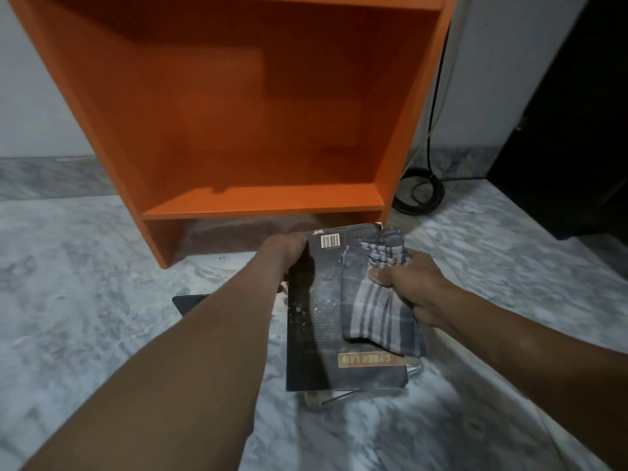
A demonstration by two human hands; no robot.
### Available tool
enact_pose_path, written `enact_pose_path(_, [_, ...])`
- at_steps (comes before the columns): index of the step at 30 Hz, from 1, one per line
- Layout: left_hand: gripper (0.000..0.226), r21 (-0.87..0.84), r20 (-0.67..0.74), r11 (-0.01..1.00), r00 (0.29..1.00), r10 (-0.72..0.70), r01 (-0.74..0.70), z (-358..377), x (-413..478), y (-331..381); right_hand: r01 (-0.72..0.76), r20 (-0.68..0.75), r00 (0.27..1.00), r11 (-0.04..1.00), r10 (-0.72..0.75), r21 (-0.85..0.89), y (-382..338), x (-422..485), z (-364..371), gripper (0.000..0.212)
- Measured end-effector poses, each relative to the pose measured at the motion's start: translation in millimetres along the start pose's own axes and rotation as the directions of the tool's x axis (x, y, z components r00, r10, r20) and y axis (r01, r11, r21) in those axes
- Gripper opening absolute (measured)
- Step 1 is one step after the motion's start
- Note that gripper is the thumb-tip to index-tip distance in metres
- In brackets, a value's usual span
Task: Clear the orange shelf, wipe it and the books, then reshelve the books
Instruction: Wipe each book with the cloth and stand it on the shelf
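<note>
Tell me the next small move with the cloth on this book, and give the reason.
Probably drag the striped cloth leftward across the cover of the dark book. The right hand holds the cloth on the cover's right side, while pale specks show on the left part, near where the left hand grips the book's edge.

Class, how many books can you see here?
3: the Cyber Law book in the left hand; a pale one beneath it; a dark corner, likely a book, behind the left forearm. Others may be hidden.
</note>
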State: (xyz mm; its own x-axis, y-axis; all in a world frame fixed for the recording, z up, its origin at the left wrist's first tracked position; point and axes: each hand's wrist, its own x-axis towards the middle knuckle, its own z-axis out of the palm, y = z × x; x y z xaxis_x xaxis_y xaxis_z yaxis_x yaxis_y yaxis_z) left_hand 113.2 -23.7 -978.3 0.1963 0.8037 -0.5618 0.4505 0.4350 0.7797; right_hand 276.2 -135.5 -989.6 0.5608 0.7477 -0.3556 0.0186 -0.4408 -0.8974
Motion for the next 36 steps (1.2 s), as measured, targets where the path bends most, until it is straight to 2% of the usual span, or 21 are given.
enact_pose_path(2, [0.015,-0.057,0.052,0.998,0.998,0.040,-0.037,0,-9,3,0.011,0.003,1.000,0.999,-0.011,0.032,-5,-6,-5,0.025])
enact_pose_path(5, [0.015,-0.100,0.044,0.986,0.989,0.140,-0.135,-3,-20,10,0.034,-0.014,0.999,0.997,-0.033,0.067,-16,-12,-13,0.028])
enact_pose_path(9, [0.044,-0.299,0.148,0.936,0.960,0.238,-0.186,-13,-41,32,0.092,0.032,0.995,0.988,-0.097,0.127,-39,-25,-26,0.026])
enact_pose_path(13, [0.047,-0.439,0.222,0.878,0.924,0.312,-0.191,-21,-61,53,0.151,0.076,0.984,0.979,-0.163,0.136,-64,-38,-42,0.030])
enact_pose_path(15, [0.049,-0.479,0.243,0.858,0.911,0.335,-0.187,-23,-72,60,0.174,0.103,0.978,0.982,-0.181,0.078,-79,-47,-50,0.031])
enact_pose_path(18, [0.052,-0.513,0.247,0.839,0.904,0.349,-0.184,-30,-84,66,0.239,0.187,0.960,0.957,-0.208,-0.163,-107,-64,-64,0.025])
enact_pose_path(20, [0.054,-0.530,0.241,0.828,0.903,0.355,-0.184,-37,-90,68,0.296,0.261,0.943,0.881,-0.208,-0.369,-131,-78,-74,0.021])
enact_pose_path(22, [0.050,-0.559,0.201,0.803,0.905,0.374,-0.207,-44,-95,71,0.335,0.282,0.935,0.797,-0.215,-0.502,-159,-89,-82,0.024])
enact_pose_path(25, [0.047,-0.571,0.108,0.778,0.915,0.388,-0.262,-55,-103,73,0.366,0.265,0.928,0.763,-0.261,-0.533,-203,-101,-87,0.034])
enact_pose_path(28, [0.057,-0.566,0.099,0.779,0.915,0.390,-0.271,-63,-107,72,0.425,0.303,0.898,0.809,-0.319,-0.406,-231,-107,-85,0.046])
enact_pose_path(30, [0.062,-0.564,0.096,0.781,0.918,0.386,-0.269,-65,-109,71,0.452,0.282,0.886,0.820,-0.368,-0.352,-229,-106,-77,0.044])
enact_pose_path(34, [0.066,-0.544,0.089,0.791,0.918,0.386,-0.280,-61,-112,69,0.486,0.142,0.871,0.786,-0.469,-0.382,-186,-103,-50,0.024])
enact_pose_path(36, [0.071,-0.517,0.120,0.813,0.918,0.379,-0.268,-55,-112,68,0.565,0.081,0.804,0.713,-0.589,-0.416,-179,-100,-42,0.015])
